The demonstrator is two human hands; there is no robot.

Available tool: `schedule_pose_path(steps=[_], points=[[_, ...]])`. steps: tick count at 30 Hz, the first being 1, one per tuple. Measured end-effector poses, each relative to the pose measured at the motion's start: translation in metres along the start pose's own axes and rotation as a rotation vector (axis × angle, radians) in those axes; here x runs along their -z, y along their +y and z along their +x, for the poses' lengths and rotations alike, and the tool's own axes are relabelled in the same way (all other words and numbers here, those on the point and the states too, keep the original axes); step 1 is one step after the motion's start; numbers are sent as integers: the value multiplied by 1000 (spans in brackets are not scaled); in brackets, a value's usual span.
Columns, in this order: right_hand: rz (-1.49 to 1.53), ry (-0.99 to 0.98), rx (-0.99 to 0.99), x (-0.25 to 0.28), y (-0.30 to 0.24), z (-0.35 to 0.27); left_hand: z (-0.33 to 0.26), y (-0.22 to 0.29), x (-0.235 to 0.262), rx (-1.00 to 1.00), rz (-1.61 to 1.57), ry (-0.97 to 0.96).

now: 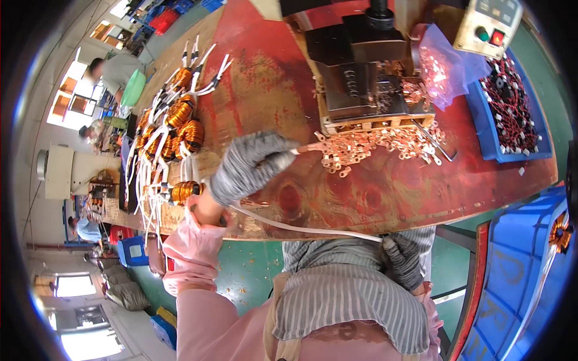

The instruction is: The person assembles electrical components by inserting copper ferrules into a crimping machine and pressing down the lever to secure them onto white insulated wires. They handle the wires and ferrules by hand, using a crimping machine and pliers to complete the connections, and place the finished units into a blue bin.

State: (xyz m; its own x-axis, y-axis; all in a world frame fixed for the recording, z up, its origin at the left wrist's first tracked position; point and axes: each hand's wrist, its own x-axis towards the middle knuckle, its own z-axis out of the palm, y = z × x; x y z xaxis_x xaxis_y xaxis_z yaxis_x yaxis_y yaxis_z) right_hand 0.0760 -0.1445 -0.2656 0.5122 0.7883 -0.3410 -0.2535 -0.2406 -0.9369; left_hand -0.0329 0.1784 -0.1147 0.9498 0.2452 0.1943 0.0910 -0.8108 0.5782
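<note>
My left hand (pixel 250 165), in a grey knitted glove, is closed over the bench, pinching a white wire lead whose copper-coloured tip (pixel 310 147) points right, at the edge of a pile of small copper terminals (pixel 349 149). Another stretch of white wire (pixel 301 227) runs from below that hand along the bench's front edge. Its far end reaches my right hand (pixel 402 260), also gloved and low by my apron, with fingers curled round it. Beside my left wrist lies a copper-wound coil (pixel 185 192). More coils with white leads (pixel 180 120) are heaped on the left.
A dark press machine (pixel 355 66) stands behind the terminals, a metal rod (pixel 442 147) at its front. At the right are a control box (pixel 489 27), a clear plastic bag (pixel 448 66) and a blue bin of small parts (pixel 512 114). A blue crate (pixel 512 271) stands lower right.
</note>
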Motion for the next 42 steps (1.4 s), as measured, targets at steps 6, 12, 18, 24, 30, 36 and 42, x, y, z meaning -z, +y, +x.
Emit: schedule_pose_path(steps=[6, 12, 18, 24, 30, 36, 42], points=[[-64, 22, 50, 1, -4, 4, -11, -3, -11, -108, 263, 112], [7, 57, 5, -2, -3, 0, -10, -6, -19, -262, 479, 259], [11, 47, -51, -3, -15, -3, -14, -9, -24, -273, 593, 272], [-373, 161, 189, 8, -28, 3, -7, -5, -19, -155, 324, 131], [-295, 306, 319, 31, -102, 13, 17, 0, -28, -196, 106, -380], [-305, -252, 714, -75, -203, 77, 8, -9, -47, -211, -18, -425], [390, -136, 715, -178, -340, 217, 31, -5, -60, -277, -98, -445]])
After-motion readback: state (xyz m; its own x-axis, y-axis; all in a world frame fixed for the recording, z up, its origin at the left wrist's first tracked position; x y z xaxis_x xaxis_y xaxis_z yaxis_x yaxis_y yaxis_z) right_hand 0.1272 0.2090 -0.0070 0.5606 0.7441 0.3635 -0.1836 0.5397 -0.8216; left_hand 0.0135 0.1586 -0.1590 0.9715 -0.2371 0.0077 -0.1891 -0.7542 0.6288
